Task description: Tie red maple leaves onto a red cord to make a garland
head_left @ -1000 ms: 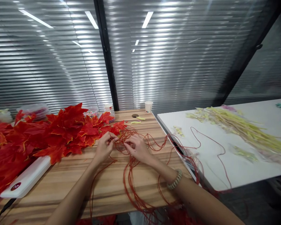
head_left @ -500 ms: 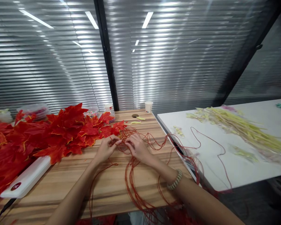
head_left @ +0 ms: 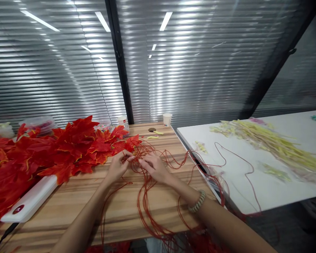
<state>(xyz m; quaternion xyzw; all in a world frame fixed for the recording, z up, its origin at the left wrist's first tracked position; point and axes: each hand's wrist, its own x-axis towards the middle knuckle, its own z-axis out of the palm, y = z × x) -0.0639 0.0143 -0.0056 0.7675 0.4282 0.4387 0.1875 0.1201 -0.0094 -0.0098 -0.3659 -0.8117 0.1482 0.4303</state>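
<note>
A tangle of thin red cord lies on the wooden table, between and just beyond my two hands. My left hand pinches a strand of the cord between thumb and fingers at the tangle's left side. Close by on the right, my right hand is closed with its fingertips on the cord; the exact strand is hidden by the fingers. Long loops of the cord run from beneath the hands toward me and over the table's front edge. Other strands trail right, across the gap onto the white table.
Red artificial maple leaves are heaped at the left, beside a white box-like device with a black cable. Paper cups stand at the back. Yellow strips lie on the white table. A gap separates the tables.
Both hands have shifted slightly, still at the tangle. The hanging cord loops below the right hand have swung a little to the left.
</note>
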